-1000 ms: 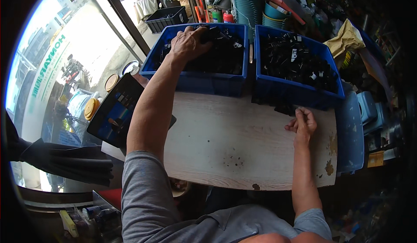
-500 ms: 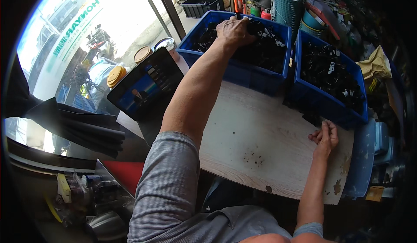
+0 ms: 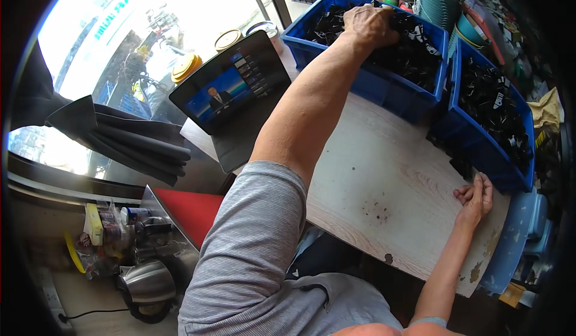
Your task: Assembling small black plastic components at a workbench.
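My left hand (image 3: 369, 25) reaches into the left blue bin (image 3: 393, 87), which is filled with small black parts (image 3: 405, 66), a few with white or metallic bits. Its knuckles show, but the fingertips are hidden among the parts. At the right end of the table, my right hand (image 3: 475, 201) rests with its fingers curled together. Whatever they may hold is hidden. Just beyond its fingertips, a few loose black pieces (image 3: 461, 167) lie at the foot of the right blue bin (image 3: 489, 147). That bin also holds a heap of black parts (image 3: 489, 99).
A tablet (image 3: 231, 90) playing video stands left of the wooden table (image 3: 378, 174). Beside the window hang dark curtains (image 3: 126, 138). A metal kettle (image 3: 149, 283) sits at lower left. Stacked teal buckets (image 3: 441, 9) stand behind the bins; a blue plastic lid (image 3: 507, 246) is at right.
The whole view has shifted, so the bins, table and tablet appear further right. Both hands keep about the same places relative to the bins.
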Tool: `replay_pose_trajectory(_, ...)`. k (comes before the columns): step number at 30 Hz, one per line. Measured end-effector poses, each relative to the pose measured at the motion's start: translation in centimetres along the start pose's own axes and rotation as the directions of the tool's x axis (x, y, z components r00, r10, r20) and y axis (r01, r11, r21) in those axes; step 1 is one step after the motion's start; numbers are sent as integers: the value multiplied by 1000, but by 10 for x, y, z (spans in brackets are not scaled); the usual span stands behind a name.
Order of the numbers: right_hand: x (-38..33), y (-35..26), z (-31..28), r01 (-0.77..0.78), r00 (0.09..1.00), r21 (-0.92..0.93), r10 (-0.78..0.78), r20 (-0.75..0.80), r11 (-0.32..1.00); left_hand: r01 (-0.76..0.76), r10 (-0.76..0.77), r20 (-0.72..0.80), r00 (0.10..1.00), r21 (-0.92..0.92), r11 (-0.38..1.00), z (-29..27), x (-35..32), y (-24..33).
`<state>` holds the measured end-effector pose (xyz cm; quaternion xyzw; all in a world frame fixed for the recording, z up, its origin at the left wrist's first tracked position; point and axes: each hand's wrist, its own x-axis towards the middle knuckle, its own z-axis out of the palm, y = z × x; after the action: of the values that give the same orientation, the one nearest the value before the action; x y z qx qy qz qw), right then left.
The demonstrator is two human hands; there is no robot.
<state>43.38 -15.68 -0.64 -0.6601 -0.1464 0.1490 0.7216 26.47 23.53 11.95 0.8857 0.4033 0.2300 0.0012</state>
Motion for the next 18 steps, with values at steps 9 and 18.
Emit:
replay_pose_trajectory(9, 1, -1, -2, -4, 1000, -18, 3, -9, 1000, 14, -18, -52, 998, -84, 996, 16, 1, -2)
replay_pose_trajectory(18, 5, 6, -9, 24, 1000, -14, -23, 18, 1000, 5, -19, -196, 980, -76, 997, 27, 7, -2)
